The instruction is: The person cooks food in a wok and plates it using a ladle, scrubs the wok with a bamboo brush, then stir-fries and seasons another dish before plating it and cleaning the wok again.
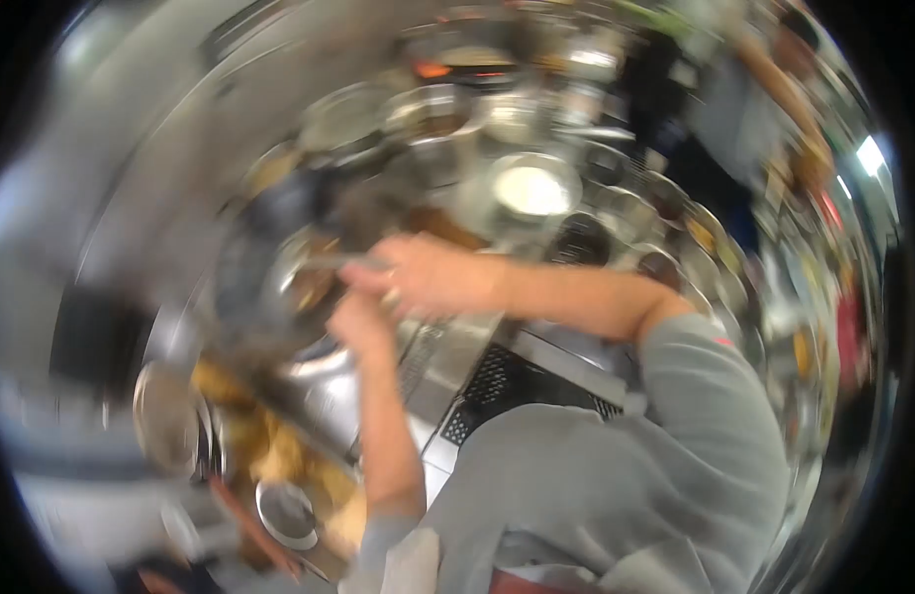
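My right hand (428, 277) is closed around the handle of what looks like a metal ladle (324, 262). The round, shiny head of this tool is over a dark wok (244, 282) and has brownish food in or under it. Just below, my left hand (358, 322) is closed and close against my right hand. Its fingers are smeared by motion, so what it grips is hidden. Motion blur covers the wok's contents.
A pan of white liquid (533, 190) and several metal pots stand beyond my hands. An orange glow (433, 69) shows at the back. A perforated black mat (492, 386) lies near my body. Another person (734, 119) stands at upper right; another person's arm (254, 530) reaches in at lower left.
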The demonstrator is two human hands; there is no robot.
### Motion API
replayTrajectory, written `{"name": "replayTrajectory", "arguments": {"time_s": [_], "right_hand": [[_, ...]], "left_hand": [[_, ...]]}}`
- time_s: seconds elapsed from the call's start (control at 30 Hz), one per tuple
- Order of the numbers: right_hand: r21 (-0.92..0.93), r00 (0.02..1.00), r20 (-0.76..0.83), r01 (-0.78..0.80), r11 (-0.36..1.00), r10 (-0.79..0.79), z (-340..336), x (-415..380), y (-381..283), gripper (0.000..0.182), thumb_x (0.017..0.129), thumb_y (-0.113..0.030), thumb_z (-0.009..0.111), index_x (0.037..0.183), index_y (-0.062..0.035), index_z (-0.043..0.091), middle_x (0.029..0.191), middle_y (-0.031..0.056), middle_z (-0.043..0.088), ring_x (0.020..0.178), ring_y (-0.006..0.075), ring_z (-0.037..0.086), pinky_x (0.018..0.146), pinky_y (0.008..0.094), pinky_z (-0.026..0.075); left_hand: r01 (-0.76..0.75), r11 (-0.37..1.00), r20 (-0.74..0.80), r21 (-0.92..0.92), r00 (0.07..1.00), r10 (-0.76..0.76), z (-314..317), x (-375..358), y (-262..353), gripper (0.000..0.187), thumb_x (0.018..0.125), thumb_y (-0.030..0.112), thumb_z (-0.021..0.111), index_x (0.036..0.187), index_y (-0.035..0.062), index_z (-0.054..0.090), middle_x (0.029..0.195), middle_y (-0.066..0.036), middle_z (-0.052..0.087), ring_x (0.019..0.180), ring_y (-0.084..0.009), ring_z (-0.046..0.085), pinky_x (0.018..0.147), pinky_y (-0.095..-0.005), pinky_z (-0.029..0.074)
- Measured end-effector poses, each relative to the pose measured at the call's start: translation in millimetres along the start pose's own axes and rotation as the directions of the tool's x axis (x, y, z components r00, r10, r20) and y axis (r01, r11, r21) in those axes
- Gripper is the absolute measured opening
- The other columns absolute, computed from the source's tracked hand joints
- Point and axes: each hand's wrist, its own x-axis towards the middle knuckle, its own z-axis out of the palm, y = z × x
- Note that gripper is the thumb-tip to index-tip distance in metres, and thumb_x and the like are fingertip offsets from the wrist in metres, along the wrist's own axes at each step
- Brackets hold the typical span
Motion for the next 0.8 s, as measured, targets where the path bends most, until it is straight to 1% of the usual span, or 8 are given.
{"name": "replayTrajectory", "arguments": {"time_s": [0.07, 0.17, 0.2, 0.23, 0.3, 0.4, 0.43, 0.8], "right_hand": [[0.301, 0.947, -0.242, -0.132, 0.944, 0.21, -22.3, -57.2, -50.3, 0.055, 0.085, -0.019, 0.065, 0.135, -0.0061, 0.045, 0.101, 0.0167, 0.057, 0.096, 0.0345, 0.058, 0.081, 0.0417, 0.049], [0.516, 0.838, 0.074, -0.496, 0.698, 0.54, 5.1, -193.9, -67.7, 0.033, 0.089, -0.018, 0.062, 0.12, -0.0078, 0.061, 0.1, 0.0172, 0.066, 0.092, 0.034, 0.064, 0.079, 0.0401, 0.052], [0.278, 0.714, 0.296, -0.699, 0.658, 0.634, 6.6, -250.3, -63.7, 0.031, 0.088, -0.017, 0.063, 0.117, -0.0077, 0.062, 0.099, 0.0167, 0.067, 0.092, 0.0309, 0.066, 0.078, 0.0374, 0.053], [0.552, 0.4, 0.281, -0.811, 0.194, 0.873, 19.8, -324.2, -56.1, 0.022, 0.088, -0.016, 0.064, 0.107, -0.0052, 0.067, 0.097, 0.0147, 0.069, 0.086, 0.0245, 0.067, 0.076, 0.0348, 0.053], [0.408, -0.066, -0.469, -0.901, 0.149, 0.881, 2.8, -405.7, -33.2, 0.013, 0.088, -0.01, 0.062, 0.094, -0.0006, 0.069, 0.082, 0.0122, 0.069, 0.074, 0.0197, 0.065, 0.07, 0.0332, 0.051], [0.442, -0.3, -0.712, -0.894, 0.073, 0.634, -45.8, -466.6, -23.5, 0.015, 0.09, -0.006, 0.055, 0.097, 0.0021, 0.065, 0.072, 0.0096, 0.066, 0.065, 0.015, 0.059, 0.062, 0.0279, 0.047], [0.331, -0.149, -0.711, -0.933, 0.139, 0.688, -50.0, -472.8, -31.9, 0.011, 0.088, -0.005, 0.059, 0.094, -0.0003, 0.067, 0.065, 0.0081, 0.062, 0.056, 0.0104, 0.054, 0.052, 0.0266, 0.042], [0.578, -0.269, -0.555, -0.805, 0.133, 0.787, -61.3, -517.0, -33.1, 0.01, 0.088, -0.002, 0.059, 0.093, 0.0023, 0.066, 0.067, -0.0011, 0.059, 0.059, 0.0031, 0.051, 0.052, 0.0201, 0.04]], "left_hand": [[-0.037, 0.999, -0.126, 0.007, 0.991, 0.038, 18.1, 6.0, -0.3, 0.037, 0.093, 0.043, 0.051, 0.079, 0.0106, 0.064, 0.07, -0.01, 0.068, 0.063, -0.0281, 0.068, 0.056, -0.0403, 0.054], [0.075, 0.99, -0.155, -0.118, 0.984, -0.093, -12.3, 6.5, 19.9, 0.036, 0.097, 0.031, 0.048, 0.077, 0.0047, 0.062, 0.072, -0.019, 0.065, 0.068, -0.0389, 0.064, 0.059, -0.0489, 0.05], [0.088, 0.984, -0.091, -0.157, 0.99, -0.103, -11.2, 6.4, 17.2, 0.036, 0.096, 0.035, 0.049, 0.085, 0.0042, 0.065, 0.078, -0.023, 0.065, 0.074, -0.043, 0.063, 0.064, -0.0529, 0.049], [0.049, 0.984, -0.136, -0.169, 0.988, -0.073, -8.1, 5.5, 16.0, 0.033, 0.095, 0.03, 0.051, 0.081, 0.0027, 0.063, 0.077, -0.023, 0.064, 0.072, -0.0427, 0.062, 0.063, -0.0517, 0.048], [0.008, 0.981, -0.193, -0.192, 0.98, -0.046, -1.8, 3.2, 6.6, 0.031, 0.095, 0.025, 0.052, 0.077, 0.0007, 0.06, 0.076, -0.023, 0.063, 0.071, -0.0426, 0.061, 0.062, -0.0507, 0.047], [-0.051, 0.963, -0.207, -0.265, 0.978, -0.005, -6.2, -2.5, 4.1, 0.026, 0.094, 0.019, 0.053, 0.082, -0.002, 0.062, 0.079, -0.024, 0.063, 0.073, -0.043, 0.06, 0.065, -0.0499, 0.046], [-0.05, 0.957, -0.174, -0.286, 0.985, -0.001, -6.2, -4.5, 2.3, 0.023, 0.094, 0.019, 0.054, 0.089, -0.0018, 0.063, 0.086, -0.024, 0.064, 0.08, -0.0416, 0.061, 0.068, -0.0487, 0.047], [-0.01, 0.919, -0.422, -0.394, 0.89, -0.171, -35.8, -95.4, 72.7, 0.024, 0.088, 0.009, 0.06, 0.111, -0.0008, 0.061, 0.126, -0.019, 0.052, 0.112, -0.0348, 0.054, 0.089, -0.0441, 0.046]]}}
